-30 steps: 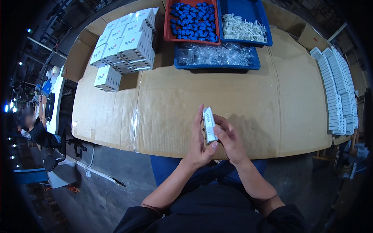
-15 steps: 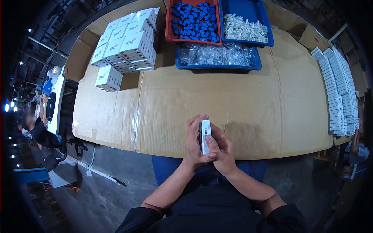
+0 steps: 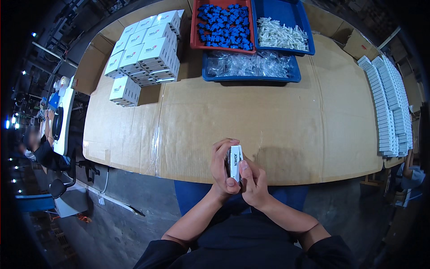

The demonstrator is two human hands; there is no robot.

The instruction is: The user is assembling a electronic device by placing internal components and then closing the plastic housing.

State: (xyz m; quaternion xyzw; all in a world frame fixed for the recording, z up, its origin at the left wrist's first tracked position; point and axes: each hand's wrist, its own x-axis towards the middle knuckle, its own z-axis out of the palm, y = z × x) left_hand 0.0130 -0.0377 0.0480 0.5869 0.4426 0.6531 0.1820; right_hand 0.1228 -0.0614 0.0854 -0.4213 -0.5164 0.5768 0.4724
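Fingers (image 3: 218, 154) of my left hand (image 3: 219, 172) and right hand (image 3: 255, 182) grasp the white box (image 3: 235, 160), now drawn nearer, so I judge it steadied.

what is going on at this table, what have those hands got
A person's bare left hand and bare right hand hold a small white rectangular box between them, near the front edge of a brown cardboard-covered table. The right thumb is at the box's right edge. Toward the back sit a red plastic tray of small blue pieces and two blue plastic trays. White cube-like boxes are stacked at left, slim white pieces at right.
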